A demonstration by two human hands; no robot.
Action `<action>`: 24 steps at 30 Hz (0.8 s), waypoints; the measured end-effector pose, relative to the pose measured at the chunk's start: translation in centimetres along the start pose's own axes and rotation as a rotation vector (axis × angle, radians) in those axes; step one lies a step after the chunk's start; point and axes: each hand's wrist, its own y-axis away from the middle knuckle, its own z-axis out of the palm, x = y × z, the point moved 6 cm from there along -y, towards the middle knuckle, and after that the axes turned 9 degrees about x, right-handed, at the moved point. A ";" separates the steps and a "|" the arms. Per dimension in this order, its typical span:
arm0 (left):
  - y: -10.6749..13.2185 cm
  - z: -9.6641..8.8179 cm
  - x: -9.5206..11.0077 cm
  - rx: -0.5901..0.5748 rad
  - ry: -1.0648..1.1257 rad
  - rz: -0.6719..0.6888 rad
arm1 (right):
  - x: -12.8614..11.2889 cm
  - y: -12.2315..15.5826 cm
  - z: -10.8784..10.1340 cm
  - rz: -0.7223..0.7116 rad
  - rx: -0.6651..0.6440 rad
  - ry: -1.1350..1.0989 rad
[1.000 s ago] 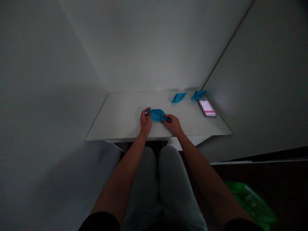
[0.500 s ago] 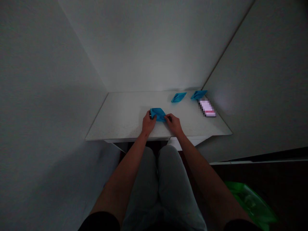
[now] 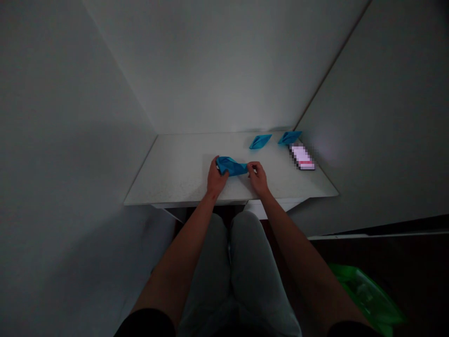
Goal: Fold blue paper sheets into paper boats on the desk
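Note:
A piece of folded blue paper lies on the white table, stretched between my two hands. My left hand pinches its left end with closed fingers. At the right end my right hand grips the paper, fingers closed too. Both hands rest near the table's front edge, above my knees.
Two finished folded blue paper shapes sit at the table's back right. A pixelated phone lies beside them near the right wall. Walls close in on three sides. A green object is on the floor at the lower right.
My hands have drawn apart, the right one moving right and slightly up, and the blue paper between them has become longer and narrower.

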 end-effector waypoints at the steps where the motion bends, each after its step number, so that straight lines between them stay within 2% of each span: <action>1: -0.1 0.0 0.0 0.005 0.001 0.005 | 0.2 -0.1 -0.1 0.014 0.020 -0.005; 8: -0.3 -0.2 0.0 0.019 -0.112 0.003 | 1.6 -0.6 -1.3 0.062 0.171 -0.024; 13: -0.1 -0.1 0.1 0.006 -0.057 0.058 | 2.2 -0.6 -1.8 0.057 0.203 -0.013; 17: 0.1 -0.1 0.1 -0.013 -0.047 0.099 | 3.4 -0.6 -2.2 0.151 0.277 -0.101; 21: 0.1 -0.2 0.6 -0.020 -0.033 0.111 | 4.0 -0.5 -2.3 0.222 0.274 -0.109; 24: 0.0 -0.3 0.8 -0.026 -0.029 0.054 | 3.6 -0.4 -2.3 0.214 0.257 -0.074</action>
